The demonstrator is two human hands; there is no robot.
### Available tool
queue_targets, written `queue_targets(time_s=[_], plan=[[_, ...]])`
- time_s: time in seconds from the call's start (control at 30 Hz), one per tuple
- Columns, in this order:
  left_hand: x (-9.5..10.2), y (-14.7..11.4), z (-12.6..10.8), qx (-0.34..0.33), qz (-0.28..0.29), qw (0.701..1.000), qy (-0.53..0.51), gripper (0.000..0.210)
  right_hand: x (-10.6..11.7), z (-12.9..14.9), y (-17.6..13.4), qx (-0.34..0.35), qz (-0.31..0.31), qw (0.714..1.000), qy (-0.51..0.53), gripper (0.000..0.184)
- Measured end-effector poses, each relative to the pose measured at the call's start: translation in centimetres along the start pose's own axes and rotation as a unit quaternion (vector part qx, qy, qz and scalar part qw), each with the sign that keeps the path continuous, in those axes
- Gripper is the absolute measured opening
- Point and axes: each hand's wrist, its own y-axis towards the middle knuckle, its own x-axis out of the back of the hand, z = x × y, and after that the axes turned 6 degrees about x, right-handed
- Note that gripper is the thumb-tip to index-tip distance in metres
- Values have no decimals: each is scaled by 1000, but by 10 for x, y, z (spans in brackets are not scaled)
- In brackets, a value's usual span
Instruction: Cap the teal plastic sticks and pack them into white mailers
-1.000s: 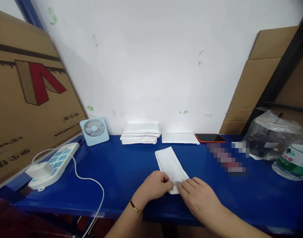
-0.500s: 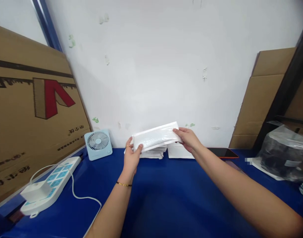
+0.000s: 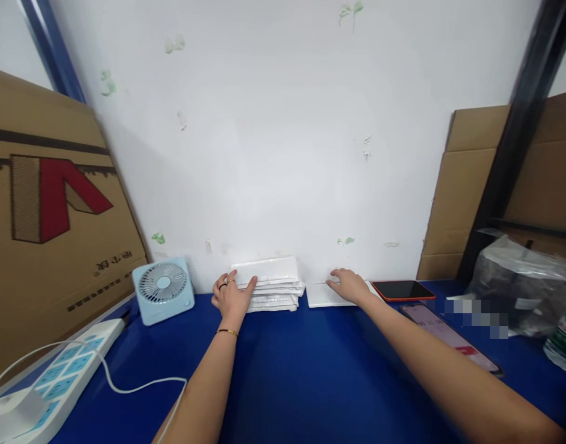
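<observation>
Blue table point(image 3: 283, 376), packets point(image 3: 274, 288) against left hand point(image 3: 232, 301)

Left hand point(image 3: 231, 298) touches the left end of a stack of white padded envelopes point(image 3: 277, 291). Right hand point(image 3: 350, 287) over a single white envelope point(image 3: 319, 297), fingers loosely bent; contact unclear from where I stand. Blue tabletop point(image 3: 283, 382). Further right: orange-edged smartphone point(image 3: 403, 290). Far left: light-blue desk fan point(image 3: 164, 291), white power strip point(image 3: 82, 388).
</observation>
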Motion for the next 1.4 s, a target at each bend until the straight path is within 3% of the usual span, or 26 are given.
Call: queue_targets(time_s=[0.17,0.27,0.3,0.37,0.43,0.53,0.6,0.7,0.73,0.8,0.87,1.03,1.07,1.13,1.27,1.33,1.4], plan=[[17,-17,-23,-16,-49,998,-19,68,2,-33,-36,3,97,991,-88,63],[35,-46,-40,-136,-50,988,-62,59,6,-27,-59,41,149,980,-127,68],[39,-59,-46,-200,-14,977,-76,56,8,-23,-69,52,154,979,-125,69],[43,-85,-54,-332,129,932,-71,57,11,-9,-92,81,150,979,-113,68],[41,-109,-59,-412,287,864,-25,81,14,7,-115,104,132,981,-97,68],[33,-131,-60,-409,426,806,36,113,16,26,-137,163,138,976,-39,68],[31,-136,-58,-389,461,797,43,109,20,27,-139,186,135,972,41,64],[33,-137,-56,-383,438,813,25,84,26,10,-129,74,30,981,174,52],[35,-136,-56,-382,424,821,21,79,28,1,-125,15,-11,976,216,49],[38,-135,-56,-377,406,832,13,73,30,-13,-119,-76,-33,946,314,46],[39,-134,-57,-371,405,836,-5,67,29,-21,-116,-118,-5,899,421,42],[38,-127,-59,-364,394,838,-99,55,22,-10,-120,-135,102,737,654,36],[38,-126,-58,-364,390,840,-104,55,21,-7,-121,-137,116,717,673,35],[37,-125,-57,-365,387,842,-88,61,16,-2,-121,-137,94,718,675,32],[34,-129,-56,-363,401,841,-3,91,7,-2,-117,-128,-68,792,593,28],[33,-133,-59,-362,390,846,23,91,5,-4,-115,-124,-129,816,550,28],[34,-137,-63,-370,368,852,34,81,6,-5,-114,-122,-164,821,534,29]])
